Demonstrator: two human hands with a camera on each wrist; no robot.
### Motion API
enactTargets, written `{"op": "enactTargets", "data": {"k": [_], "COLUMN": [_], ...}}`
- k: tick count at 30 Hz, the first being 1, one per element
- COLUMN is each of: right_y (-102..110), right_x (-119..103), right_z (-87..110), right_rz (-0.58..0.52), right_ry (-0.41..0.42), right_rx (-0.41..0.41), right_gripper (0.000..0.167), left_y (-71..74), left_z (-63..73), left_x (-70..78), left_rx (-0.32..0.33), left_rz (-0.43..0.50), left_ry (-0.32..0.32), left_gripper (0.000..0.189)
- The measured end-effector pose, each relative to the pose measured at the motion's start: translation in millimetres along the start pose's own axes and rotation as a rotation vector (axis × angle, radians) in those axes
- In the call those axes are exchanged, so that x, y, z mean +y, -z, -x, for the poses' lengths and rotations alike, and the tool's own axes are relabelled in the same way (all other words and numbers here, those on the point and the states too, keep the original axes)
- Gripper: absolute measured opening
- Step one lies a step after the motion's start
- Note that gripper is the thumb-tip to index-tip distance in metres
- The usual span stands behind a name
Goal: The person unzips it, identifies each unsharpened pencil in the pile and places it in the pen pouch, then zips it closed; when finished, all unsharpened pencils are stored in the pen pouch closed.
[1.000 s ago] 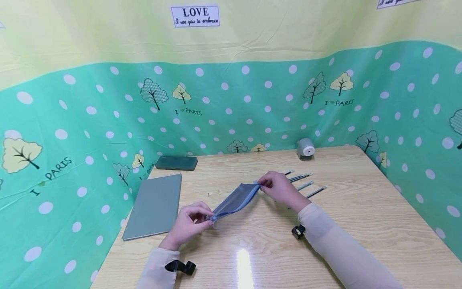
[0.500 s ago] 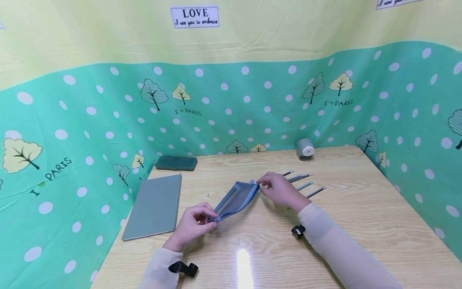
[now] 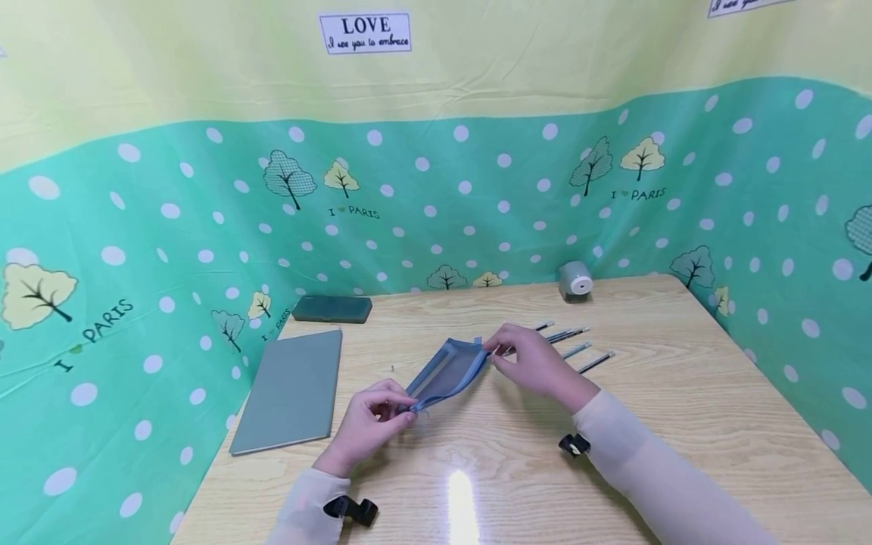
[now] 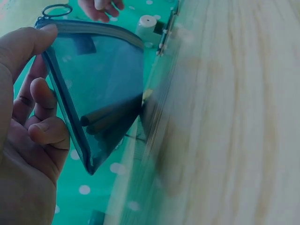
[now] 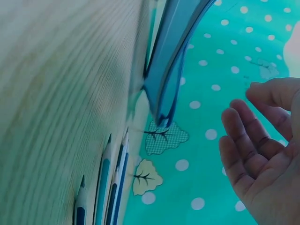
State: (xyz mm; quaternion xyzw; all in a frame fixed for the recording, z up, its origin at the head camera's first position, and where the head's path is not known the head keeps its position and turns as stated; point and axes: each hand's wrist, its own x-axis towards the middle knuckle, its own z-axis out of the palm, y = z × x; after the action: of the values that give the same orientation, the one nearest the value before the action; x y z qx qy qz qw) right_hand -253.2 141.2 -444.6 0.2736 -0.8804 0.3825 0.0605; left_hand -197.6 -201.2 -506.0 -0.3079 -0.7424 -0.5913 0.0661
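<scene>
A blue see-through zip pouch (image 3: pixel 450 369) is held slanted over the table. My left hand (image 3: pixel 368 424) pinches its near corner between thumb and index finger. In the left wrist view, a zip pull ring (image 4: pixel 57 10) sticks up beside that thumb, and dark stick-like shapes (image 4: pixel 112 115) show through the pouch's lower part. My right hand (image 3: pixel 534 363) is by the far end of the pouch. In the right wrist view, its loosely bent fingers (image 5: pixel 243 140) stand apart from the pouch and hold nothing.
Several pencils (image 3: pixel 596 362) lie on the wooden table (image 3: pixel 647 424) beyond my right hand. A grey pencil sharpener (image 3: pixel 575 283) stands at the back right. On the left lie a grey notebook (image 3: pixel 289 393) and a dark green case (image 3: pixel 332 309). A patterned cloth (image 3: pixel 409 204) surrounds the table.
My left hand has shifted a little right with the near corner, and the pouch has turned to show more of its face. My right hand has come off the far corner.
</scene>
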Motion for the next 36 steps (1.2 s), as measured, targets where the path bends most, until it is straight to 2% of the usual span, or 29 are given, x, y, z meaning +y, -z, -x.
{"op": "enactTargets", "data": {"k": [10, 18, 24, 36], "right_y": [-3, -9, -13, -21], "right_x": [-23, -38, -38, -46], "right_z": [20.3, 25.2, 27.0, 30.7], "right_rz": [-0.023, -0.049, -0.069, -0.108], "right_ry": [0.086, 0.085, 0.106, 0.125], "right_rx": [0.018, -0.037, -0.052, -0.091], "right_gripper": [0.017, 0.016, 0.017, 0.012], "left_y": [-10.7, -25.6, -31.6, -46.6], "left_z": [-4.9, -8.9, -10.4, -12.3], "left_x": [7.2, 14.1, 16.9, 20.9], "left_rx": [0.076, 0.150, 0.189, 0.191], "left_rz": [-0.054, -0.064, -0.059, -0.043], "left_ry": [-0.009, -0.025, -0.027, -0.071], "left_gripper": [0.020, 0.019, 0.018, 0.019]}}
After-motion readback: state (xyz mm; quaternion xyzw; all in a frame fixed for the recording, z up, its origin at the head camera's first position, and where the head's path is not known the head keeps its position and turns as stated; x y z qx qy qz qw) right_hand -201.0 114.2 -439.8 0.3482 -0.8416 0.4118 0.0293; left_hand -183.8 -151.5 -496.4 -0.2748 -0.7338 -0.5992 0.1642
